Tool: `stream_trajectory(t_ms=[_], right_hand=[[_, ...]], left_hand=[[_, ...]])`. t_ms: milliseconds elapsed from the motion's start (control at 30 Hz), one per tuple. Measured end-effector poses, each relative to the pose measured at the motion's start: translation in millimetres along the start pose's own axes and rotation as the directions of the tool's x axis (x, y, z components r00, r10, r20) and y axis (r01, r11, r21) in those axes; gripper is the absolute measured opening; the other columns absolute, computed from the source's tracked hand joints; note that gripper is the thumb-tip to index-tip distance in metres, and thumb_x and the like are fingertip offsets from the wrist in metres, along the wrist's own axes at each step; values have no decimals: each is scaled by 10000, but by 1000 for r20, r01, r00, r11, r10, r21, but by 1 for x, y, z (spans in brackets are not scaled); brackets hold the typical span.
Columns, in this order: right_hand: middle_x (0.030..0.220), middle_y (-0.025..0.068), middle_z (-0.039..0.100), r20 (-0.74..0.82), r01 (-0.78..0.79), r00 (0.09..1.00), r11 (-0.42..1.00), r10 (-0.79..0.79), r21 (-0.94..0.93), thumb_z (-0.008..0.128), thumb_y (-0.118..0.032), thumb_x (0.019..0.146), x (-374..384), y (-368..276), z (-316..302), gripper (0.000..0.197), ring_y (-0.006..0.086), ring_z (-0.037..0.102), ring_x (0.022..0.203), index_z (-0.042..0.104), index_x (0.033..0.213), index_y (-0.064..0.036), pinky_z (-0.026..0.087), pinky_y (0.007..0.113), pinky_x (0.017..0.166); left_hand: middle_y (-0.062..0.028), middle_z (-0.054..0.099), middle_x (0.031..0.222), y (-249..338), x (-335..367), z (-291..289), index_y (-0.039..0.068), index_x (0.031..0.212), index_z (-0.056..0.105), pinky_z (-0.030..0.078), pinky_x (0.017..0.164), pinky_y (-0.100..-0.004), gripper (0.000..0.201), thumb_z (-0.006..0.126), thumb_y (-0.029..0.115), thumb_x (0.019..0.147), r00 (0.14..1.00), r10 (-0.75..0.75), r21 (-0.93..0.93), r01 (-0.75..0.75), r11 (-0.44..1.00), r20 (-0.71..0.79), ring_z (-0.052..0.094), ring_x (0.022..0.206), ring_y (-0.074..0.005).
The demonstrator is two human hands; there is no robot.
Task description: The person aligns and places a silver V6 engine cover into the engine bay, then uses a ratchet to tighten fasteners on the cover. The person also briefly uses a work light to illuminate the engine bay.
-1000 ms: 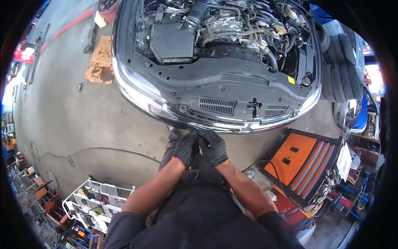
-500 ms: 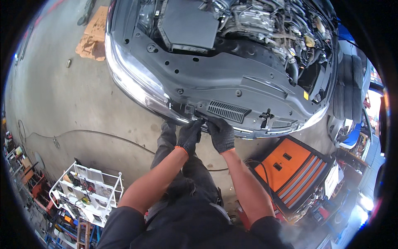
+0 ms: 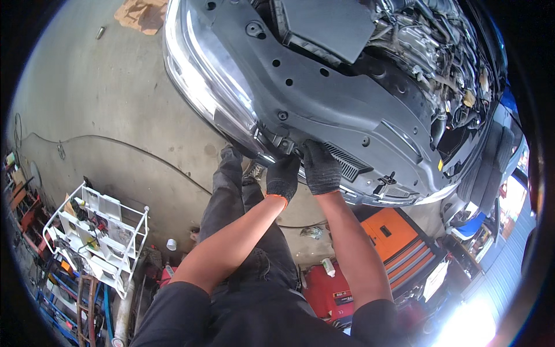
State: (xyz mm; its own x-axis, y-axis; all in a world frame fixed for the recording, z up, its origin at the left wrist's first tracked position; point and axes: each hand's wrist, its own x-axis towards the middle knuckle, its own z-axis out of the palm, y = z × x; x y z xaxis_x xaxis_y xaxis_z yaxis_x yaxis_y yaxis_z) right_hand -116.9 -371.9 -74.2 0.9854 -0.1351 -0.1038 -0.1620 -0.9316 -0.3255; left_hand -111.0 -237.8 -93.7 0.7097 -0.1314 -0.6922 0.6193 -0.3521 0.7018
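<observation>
Both my hands wear dark knit gloves with orange cuffs and meet at the front edge of a car. My left hand (image 3: 282,178) is curled against the edge, just below a small dark bracket (image 3: 283,142) beside the headlight (image 3: 215,87). My right hand (image 3: 321,168) is close by on the right, its fingers bent down at the left end of a slotted vent (image 3: 348,163). That vent is part of the black plastic cover (image 3: 324,113) over the car's front. Whatever the fingertips grip is hidden by the gloves.
The engine (image 3: 428,63) lies exposed behind the cover. An orange tool cabinet (image 3: 386,231) and a red case (image 3: 326,292) stand on the right. At left are a white rack (image 3: 107,231) and a cable (image 3: 144,151) across the floor. Stacked tyres (image 3: 483,162) stand beyond the car.
My view has shifted and turned, so the car sits differently in it and the red case shows more. Both hands stay at the cover's front edge by the bracket, with fingers still bent.
</observation>
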Motion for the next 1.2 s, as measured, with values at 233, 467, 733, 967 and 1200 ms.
stream_trajectory(t_ms=[233,467,733,967,1200], right_hand=[[1114,123,740,11,25,1000,994,-24,-103,651,-208,966,-3,5,3,251,345,726,857,708,1204,-153,593,466,703],[1122,129,745,72,49,997,989,-39,-139,631,-165,969,2,1,-3,236,347,736,907,715,1185,-119,606,458,748],[1109,111,745,148,61,988,983,-36,-172,628,-159,954,7,2,-4,234,360,737,888,708,1173,-176,601,470,717],[1044,123,739,181,-7,982,979,44,-203,631,-176,901,11,-12,-2,227,379,735,822,683,1121,-177,591,526,678],[1027,121,747,108,-170,975,967,192,-190,665,-209,959,4,-22,7,178,372,726,899,698,1113,-128,579,487,755]], left_hand=[[-224,758,1054,-12,3,2,13,1111,761,524,858,-415,328,644,297,999,996,93,-5,-93,996,2,717,1016,-391],[-220,755,1024,-10,-2,5,19,1085,767,531,844,-453,343,637,319,980,999,14,-137,-20,990,-46,714,995,-399],[-202,769,1066,-18,1,7,14,1104,769,538,877,-410,300,657,264,981,999,25,-73,-28,997,-35,728,1030,-359],[-208,763,1081,-16,1,6,19,1145,755,526,875,-418,314,619,260,996,999,40,-84,-41,996,-10,719,1038,-368],[-194,768,1140,-8,-2,-4,40,1225,748,520,918,-377,342,615,270,1010,995,-32,-226,53,973,97,727,1075,-309]])
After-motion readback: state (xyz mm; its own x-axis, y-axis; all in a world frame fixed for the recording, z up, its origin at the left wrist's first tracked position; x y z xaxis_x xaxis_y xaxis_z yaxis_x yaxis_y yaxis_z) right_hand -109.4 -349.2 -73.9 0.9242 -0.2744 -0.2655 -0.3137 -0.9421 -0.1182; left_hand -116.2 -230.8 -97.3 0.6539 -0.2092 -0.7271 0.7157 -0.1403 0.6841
